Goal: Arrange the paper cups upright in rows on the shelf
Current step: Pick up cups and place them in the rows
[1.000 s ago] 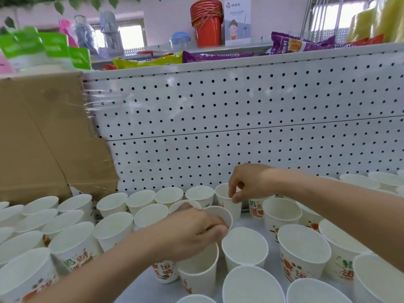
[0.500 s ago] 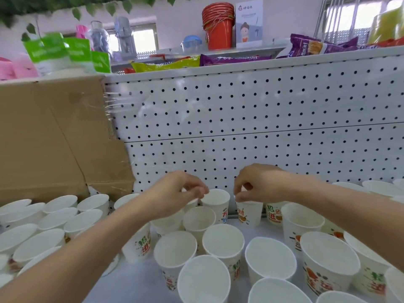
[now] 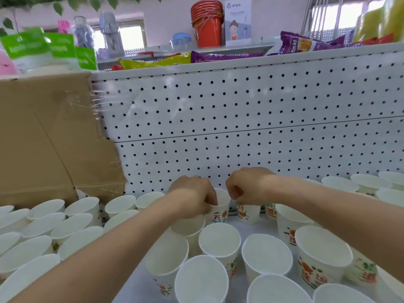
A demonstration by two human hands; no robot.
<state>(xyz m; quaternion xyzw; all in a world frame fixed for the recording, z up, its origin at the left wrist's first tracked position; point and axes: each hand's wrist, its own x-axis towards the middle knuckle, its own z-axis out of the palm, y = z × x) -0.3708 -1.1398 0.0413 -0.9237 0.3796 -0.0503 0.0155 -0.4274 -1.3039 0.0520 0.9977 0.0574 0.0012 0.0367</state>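
Green packets (image 3: 43, 47): on the top ledge at far left, above the box.
Cardboard box (image 3: 54, 138): stands on the shelf (image 3: 131, 291) at the left, against the pegboard panel (image 3: 240, 127). Clear film is stretched over its right edge.
Left cups (image 3: 65, 219): I see a crowd of white paper cups in front of the box. Their mouths are up, many of them lean, and they are packed rim to rim rather than in straight rows.
Left hand (image 3: 192, 197): reaches in from the lower left. Its fingers are curled over the near rim of the red-print cup (image 3: 220, 207), fingertips dipped into the mouth — a pinch.
Red buckets (image 3: 207, 25): a nested stack on the top ledge, with a small printed card just beside it.
Red-print cup: upright at the back of the shelf, near the foot of the pegboard panel and just beside the orange-print cup (image 3: 248, 213).
Right hand (image 3: 249, 185): comes in from the right. Its fingers are curled down onto the top of the orange-print cup and grip it, and the hand hides the rim.
Orange-print cup: upright on the shelf in the back row, right of the red-print cup.
Front cups (image 3: 218, 239): open-mouthed cups standing loosely below both hands, with gaps of shelf between some of them.
Right cups (image 3: 323, 254): larger in my view, printed sides showing — more run along the back towards the right edge.
Purple snack bags (image 3: 306, 43): lying on the top ledge at the right.
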